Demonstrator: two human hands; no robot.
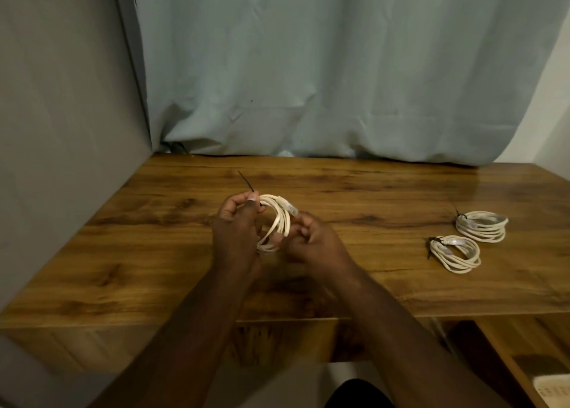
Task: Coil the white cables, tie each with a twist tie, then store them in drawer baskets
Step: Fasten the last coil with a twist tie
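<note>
A coiled white cable (279,219) is held upright above the middle of the wooden table (154,269), between both hands. My left hand (236,232) grips the coil's top left, where a thin black twist tie (246,182) sticks up past the thumb. My right hand (311,238) holds the coil's right side with curled fingers, just below the clear plug end. Two more white coils lie on the table at the right, the far coil (481,225) and the near coil (456,253), each bound with a black tie.
A pale blue curtain (339,68) hangs behind the table and a grey wall (61,99) closes the left side. At the lower right, wooden drawer structure (524,346) and a white basket edge (553,390) show below the tabletop.
</note>
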